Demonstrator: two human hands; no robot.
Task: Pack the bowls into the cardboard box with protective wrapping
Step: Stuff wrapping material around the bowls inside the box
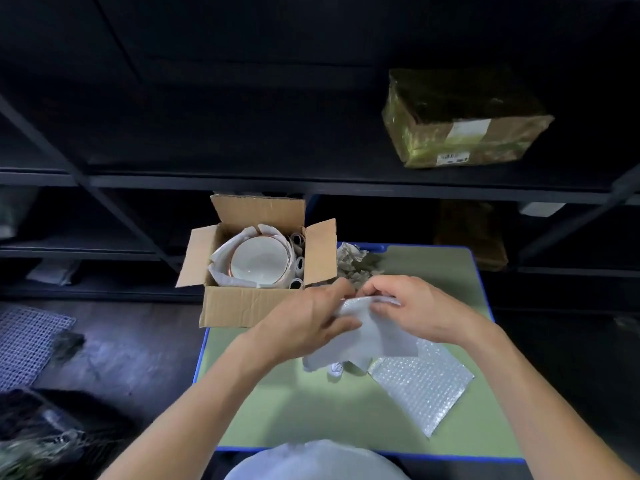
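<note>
An open cardboard box (239, 306) stands at the table's far left corner. Inside it lies a white bowl (259, 260) with an orange rim, nested in white foam wrap (221, 258), with rolled paper pieces (298, 263) along its right side. In front of the box, my left hand (308, 317) and my right hand (412, 306) both pinch the top edge of a white foam sheet (374, 334) held above the table. Whatever the sheet covers is hidden. A bubble wrap sheet (422, 386) lies flat on the table beneath my right forearm.
The table has a green top (311, 410) with a blue rim. Crumpled brown paper (356, 261) lies behind my hands. A taped parcel (464, 123) sits on the dark shelf above. A white rounded object (315, 462) shows at the near edge. Mesh and clutter lie on the floor at left.
</note>
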